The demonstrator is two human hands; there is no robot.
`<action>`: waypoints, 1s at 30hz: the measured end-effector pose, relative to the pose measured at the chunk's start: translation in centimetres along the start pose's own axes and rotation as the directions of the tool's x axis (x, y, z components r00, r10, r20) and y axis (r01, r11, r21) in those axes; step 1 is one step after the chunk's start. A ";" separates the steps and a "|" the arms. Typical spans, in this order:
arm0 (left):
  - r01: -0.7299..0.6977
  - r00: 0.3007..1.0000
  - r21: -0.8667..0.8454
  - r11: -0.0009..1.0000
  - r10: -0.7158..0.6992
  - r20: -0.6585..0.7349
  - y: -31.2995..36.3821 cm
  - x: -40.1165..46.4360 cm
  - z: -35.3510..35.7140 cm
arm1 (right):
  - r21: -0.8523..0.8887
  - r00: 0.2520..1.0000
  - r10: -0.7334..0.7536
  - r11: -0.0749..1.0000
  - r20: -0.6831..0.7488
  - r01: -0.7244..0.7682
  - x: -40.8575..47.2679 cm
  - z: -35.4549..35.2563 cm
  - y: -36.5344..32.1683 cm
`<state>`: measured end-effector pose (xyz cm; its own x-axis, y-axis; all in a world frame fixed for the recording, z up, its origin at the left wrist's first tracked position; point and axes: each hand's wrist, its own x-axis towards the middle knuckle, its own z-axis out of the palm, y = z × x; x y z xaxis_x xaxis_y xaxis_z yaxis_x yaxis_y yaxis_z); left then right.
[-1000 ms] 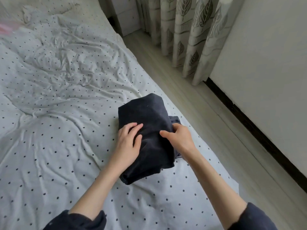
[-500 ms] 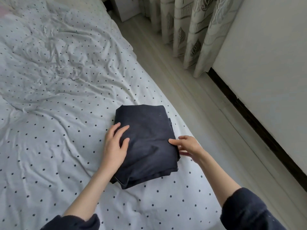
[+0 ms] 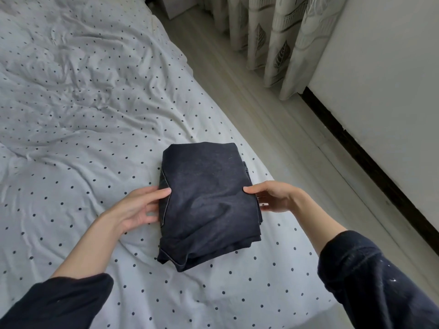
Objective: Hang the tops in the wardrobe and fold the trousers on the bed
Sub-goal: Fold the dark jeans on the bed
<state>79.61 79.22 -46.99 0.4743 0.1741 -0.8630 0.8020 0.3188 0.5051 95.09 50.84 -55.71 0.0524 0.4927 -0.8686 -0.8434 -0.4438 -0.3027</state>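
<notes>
— Two hands flank one dark bundle. What is it?
— Folded trousers (image 3: 209, 205), navy, in a thick rectangular stack. They lie on the bed (image 3: 71, 138), near its right edge and close to the person.
— What is the left hand doing?
— The left hand (image 3: 137, 210) sits at the stack's left side, palm turned toward the cloth. Its thumb lies on top of the upper layer and the fingers (image 3: 152, 213) reach in against the side, so it grasps that edge.
— And the right?
— The right hand (image 3: 273, 198) mirrors it on the right side. The thumb rests on the top layer, the fingers curl beneath toward the folded edges, pinching that side. Whether they go under the whole stack I cannot tell.
— Is the stack neat?
— Mostly. The top face is smooth with a soft crease near the middle. Layer edges show along the near end and the right side, and a seam line runs down the left.
— What about the bedding?
— A white sheet with small dark dots, heavily wrinkled toward the far left.
— Anything beyond the bed?
— Pale wooden floor (image 3: 273, 119) runs along the right. Curtains (image 3: 280, 39) with a leaf print hang at the top, reaching the floor. A white wall (image 3: 384, 79) with a dark baseboard stands on the far right.
— And the arms?
— Both wear dark sleeves (image 3: 370, 281) pushed up, forearms bare.
</notes>
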 end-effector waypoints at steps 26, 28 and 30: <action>-0.411 0.638 0.434 0.802 -0.087 0.765 -4.6 -20.5 19.0 | 0.278 0.599 -0.278 0.690 -0.751 0.669 -37.0 14.4 35.0; -0.468 0.559 0.470 0.748 -0.162 0.814 -7.5 -23.8 22.1 | 0.307 0.539 -0.220 0.625 -0.813 0.718 -39.7 16.9 40.6; -0.526 0.467 0.486 0.698 -0.240 0.851 -11.2 -28.0 25.3 | 0.320 0.466 -0.149 0.545 -0.872 0.775 -42.5 20.0 47.0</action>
<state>66.56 47.20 -28.18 0.3379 -0.7879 -0.5148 0.4868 -0.3218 0.8121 42.53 24.05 -25.15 0.6167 -0.3572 -0.7015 -0.5906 0.3793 -0.7123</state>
